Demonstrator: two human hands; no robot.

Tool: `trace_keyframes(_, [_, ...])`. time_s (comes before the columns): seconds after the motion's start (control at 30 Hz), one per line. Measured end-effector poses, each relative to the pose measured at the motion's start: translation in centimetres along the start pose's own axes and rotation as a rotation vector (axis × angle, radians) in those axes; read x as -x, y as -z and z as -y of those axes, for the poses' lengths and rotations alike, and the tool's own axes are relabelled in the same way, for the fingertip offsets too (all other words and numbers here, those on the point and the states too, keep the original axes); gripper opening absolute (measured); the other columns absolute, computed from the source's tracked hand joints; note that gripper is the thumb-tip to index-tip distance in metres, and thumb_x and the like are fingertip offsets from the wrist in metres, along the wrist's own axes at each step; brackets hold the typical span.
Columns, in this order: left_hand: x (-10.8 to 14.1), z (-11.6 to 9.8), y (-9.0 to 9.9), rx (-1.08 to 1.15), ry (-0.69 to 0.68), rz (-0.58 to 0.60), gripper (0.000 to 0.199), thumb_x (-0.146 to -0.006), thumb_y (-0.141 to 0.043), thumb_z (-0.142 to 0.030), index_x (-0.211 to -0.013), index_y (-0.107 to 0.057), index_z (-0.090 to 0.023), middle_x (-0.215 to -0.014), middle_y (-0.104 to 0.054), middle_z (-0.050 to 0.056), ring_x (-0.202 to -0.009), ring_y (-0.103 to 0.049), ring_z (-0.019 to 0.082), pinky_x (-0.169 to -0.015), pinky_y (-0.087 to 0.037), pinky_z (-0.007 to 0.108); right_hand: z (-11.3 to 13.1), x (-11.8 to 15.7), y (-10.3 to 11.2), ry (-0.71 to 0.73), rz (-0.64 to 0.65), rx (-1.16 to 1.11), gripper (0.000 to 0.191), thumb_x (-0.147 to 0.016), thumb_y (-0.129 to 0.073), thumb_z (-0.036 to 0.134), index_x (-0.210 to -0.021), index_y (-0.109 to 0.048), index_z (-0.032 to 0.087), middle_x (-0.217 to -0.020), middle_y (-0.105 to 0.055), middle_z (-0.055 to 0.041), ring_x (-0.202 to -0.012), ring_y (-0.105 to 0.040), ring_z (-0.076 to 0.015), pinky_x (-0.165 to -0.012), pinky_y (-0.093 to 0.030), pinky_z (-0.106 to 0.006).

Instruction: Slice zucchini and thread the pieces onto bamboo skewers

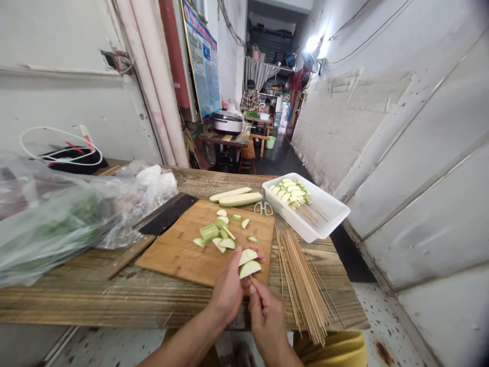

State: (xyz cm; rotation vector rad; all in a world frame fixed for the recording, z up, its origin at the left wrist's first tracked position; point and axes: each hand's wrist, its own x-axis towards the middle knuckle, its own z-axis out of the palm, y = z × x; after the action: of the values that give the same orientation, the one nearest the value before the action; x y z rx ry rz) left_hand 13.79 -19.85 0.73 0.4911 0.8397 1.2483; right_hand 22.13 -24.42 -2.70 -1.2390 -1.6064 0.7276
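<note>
Over the near right corner of the cutting board (171, 255), your left hand (228, 286), closer to the pale slices (250, 268), curls around them; your right hand (269, 311) pinches a thin stick (251, 277), long axis pointing away from you towards them.

Readable text: none | wall poster (201, 63), left of lidded cooker (226, 122): heading and print blurred, cannot be read | printed panel (284, 113), right of cooker: markings not made out
</note>
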Motion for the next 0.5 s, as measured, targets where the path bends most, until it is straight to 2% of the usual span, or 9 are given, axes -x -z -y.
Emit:
trace_keyframes(0.07, [-0.3, -0.1, 0.2, -0.044, 0.006, 0.021, 0.044, -0.083, -0.046, -0.052, -0.102, -0.06, -0.015, -0.097, -0.066, 0.009, -0.091, -0.062, 0.02, -0.072, -0.047, 0.027, -0.3, 0.0, 0.2, -0.021, -0.008, 0.009, 0.033, -0.094, -0.036, 0.03, -0.083, -0.063, 0.016, -0.06, -0.056, -0.0017, -0.051, -0.048, -0.0136, -0.046, -0.034, -0.022])
trace_keyframes(0.13, [-0.9, -0.9, 1.0, -0.153, -0.077, 0.015, 0.05, -0.083, -0.043, -0.055, -0.11, -0.057, -0.016, -0.106, -0.064, 0.01, -0.097, -0.06, 0.021, -0.078, -0.047, 0.03, -0.8, 0.0, 0.5, -0.06, -0.027, 0.001, 0.033, -0.094, -0.036, 0.032, -0.084, -0.063, 0.016, -0.06, -0.055, -0.0014, -0.05, -0.047, -0.0134, -0.045, -0.033, -0.022])
trace_keyframes(0.2, [-1.6, -2.5, 2.5, -0.392, -0.301, -0.083, 0.049, -0.083, -0.044, -0.054, -0.115, -0.056, -0.019, -0.11, -0.063, 0.009, -0.102, -0.057, 0.021, -0.087, -0.043, 0.033, -1.4, 0.1, 1.1, -0.11, -0.06, -0.013, 0.034, -0.093, -0.037, 0.036, -0.086, -0.063, 0.016, -0.059, -0.054, -0.0012, -0.049, -0.046, -0.0133, -0.043, -0.031, -0.022])
trace_keyframes(0.27, [-2.4, -4.3, 4.3, -0.811, -0.53, -0.209, 0.039, -0.08, -0.054, -0.046, -0.108, -0.06, -0.02, -0.111, -0.063, 0.008, -0.105, -0.055, 0.022, -0.095, -0.037, 0.034, -2.0, 0.3, 1.6, -0.159, -0.085, -0.022, 0.035, -0.093, -0.037, 0.038, -0.088, -0.063, 0.015, -0.06, -0.054, -0.001, -0.049, -0.045, -0.0131, -0.042, -0.03, -0.021])
trace_keyframes(0.3, [-2.8, -5.1, 5.2, -1.008, -0.618, -0.215, 0.034, -0.079, -0.055, -0.043, -0.102, -0.063, -0.02, -0.108, -0.064, 0.009, -0.104, -0.054, 0.023, -0.096, -0.035, 0.035, -2.3, 0.3, 1.8, -0.179, -0.091, -0.025, 0.035, -0.093, -0.038, 0.039, -0.087, -0.063, 0.015, -0.059, -0.053, -0.0006, -0.049, -0.044, -0.013, -0.042, -0.029, -0.021])
trace_keyframes(0.4, [-4.2, -6.8, 7.0, -1.428, -0.779, -0.151, 0.028, -0.082, -0.051, -0.036, -0.1, -0.065, -0.02, -0.108, -0.063, 0.01, -0.105, -0.053, 0.025, -0.096, -0.033, 0.038, -2.8, 0.6, 2.0, -0.209, -0.092, -0.032, 0.036, -0.092, -0.039, 0.04, -0.086, -0.064, 0.015, -0.055, -0.048, 0.0013, -0.047, -0.041, -0.0123, -0.041, -0.029, -0.021])
trace_keyframes(0.5, [-6.2, -7.7, 7.1, -1.722, -0.754, -0.057, 0.03, -0.086, -0.042, -0.028, -0.106, -0.063, -0.021, -0.113, -0.06, 0.012, -0.107, -0.05, 0.028, -0.092, -0.033, 0.042, -3.0, 0.7, 1.7, -0.197, -0.087, -0.044, 0.036, -0.092, -0.04, 0.041, -0.088, -0.065, 0.015, -0.054, -0.047, 0.0018, -0.046, -0.041, -0.0122, -0.041, -0.029, -0.021])
